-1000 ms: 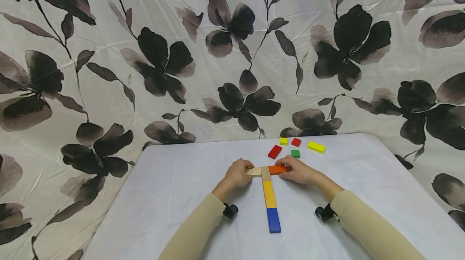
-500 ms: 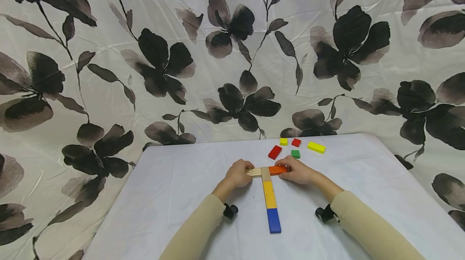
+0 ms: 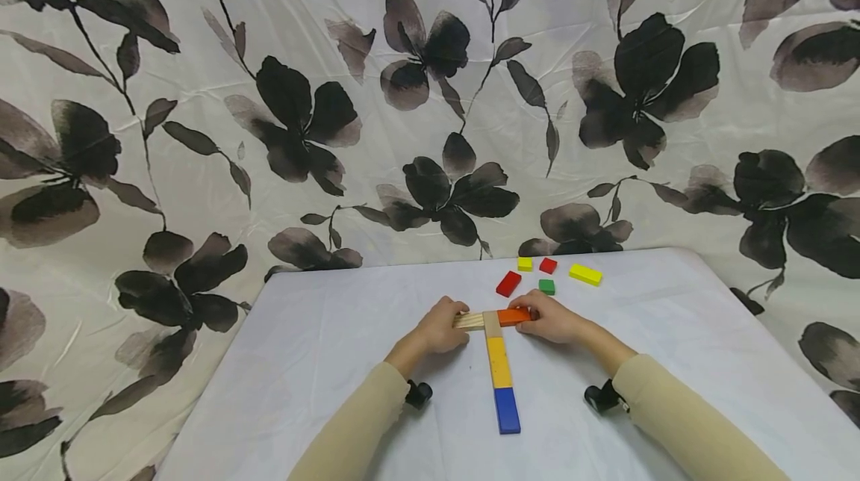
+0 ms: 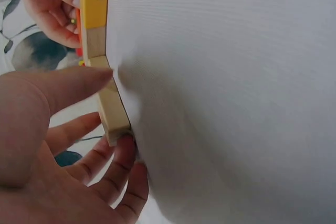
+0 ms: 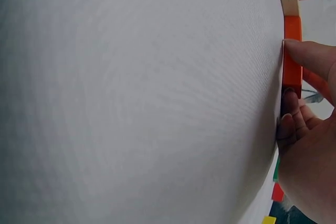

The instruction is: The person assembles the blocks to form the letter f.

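Observation:
Wooden blocks form a T on the white tabletop. Its stem runs from a blue block [image 3: 507, 411] through an orange-yellow block [image 3: 499, 361] to a plain block [image 3: 493, 324]. Left of the top lies a plain wood block [image 3: 473, 321]; my left hand [image 3: 440, 326] has its thumb and fingers around it, a fingertip at its outer end. How firmly the thumb presses is unclear. On the other side my right hand [image 3: 552, 317] pinches an orange block [image 5: 293, 66], thumb along the near face, fingertips at the end. The fingers partly hide both outer ends.
Behind the right hand lie loose blocks: a red one [image 3: 508, 284], a smaller red one [image 3: 548, 265], a green one [image 3: 546, 287], a small yellow one [image 3: 525, 264] and a longer yellow one [image 3: 586, 275]. A floral cloth [image 3: 430, 92] hangs behind the table.
The left hand and wrist have shifted slightly left in the last half second, while the blocks stay in place. The right hand has barely moved.

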Available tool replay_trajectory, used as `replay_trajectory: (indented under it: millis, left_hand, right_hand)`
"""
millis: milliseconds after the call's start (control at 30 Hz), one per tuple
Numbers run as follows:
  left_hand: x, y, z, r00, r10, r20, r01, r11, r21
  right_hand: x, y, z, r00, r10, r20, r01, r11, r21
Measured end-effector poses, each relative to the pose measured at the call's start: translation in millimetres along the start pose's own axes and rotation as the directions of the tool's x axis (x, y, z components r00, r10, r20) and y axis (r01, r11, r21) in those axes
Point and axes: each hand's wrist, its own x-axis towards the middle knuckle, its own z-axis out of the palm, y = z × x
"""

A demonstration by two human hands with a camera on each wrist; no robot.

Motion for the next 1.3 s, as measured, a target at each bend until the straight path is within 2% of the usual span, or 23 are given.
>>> replay_trajectory:
  millis: [267, 400, 600, 933, 1133, 1300]
  left_hand:
    - [-12.1, -1.4, -7.6, 1.000, 0.015, 0.001, -0.015, 0.992, 0.124]
    - [-16.5, -4.2, -8.0, 1.000, 0.021, -0.003, -0.020, 0.977, 0.214]
    - [-28.1, -7.0, -6.2, 0.998, 0.056, 0.000, -0.053, 0.954, 0.297]
    - [-49.2, -11.1, -3.9, 0.995, 0.100, 0.017, -0.100, 0.931, 0.350]
    - [-57.3, -6.2, -0.3, 0.992, 0.123, 0.031, -0.126, 0.920, 0.370]
    - [-64.1, -0.6, 4.0, 0.988, 0.149, 0.051, -0.157, 0.914, 0.374]
  right_hand:
    - [2.1, 0.8, 0.0, 1.000, 0.001, -0.005, -0.001, 1.000, -0.011]
    - [2.7, 1.3, 0.9, 1.000, 0.007, -0.001, -0.007, 1.000, -0.018]
    - [3.0, 0.3, 1.8, 1.000, 0.016, -0.001, -0.016, 1.000, -0.027]
    - [-2.8, -6.4, 1.2, 0.999, 0.044, 0.020, -0.043, 0.997, -0.063]
    - [-7.3, -6.8, -0.7, 0.997, 0.073, 0.029, -0.069, 0.990, -0.125]
    - [-13.3, -10.6, -6.0, 0.998, 0.055, 0.040, -0.048, 0.986, -0.157]
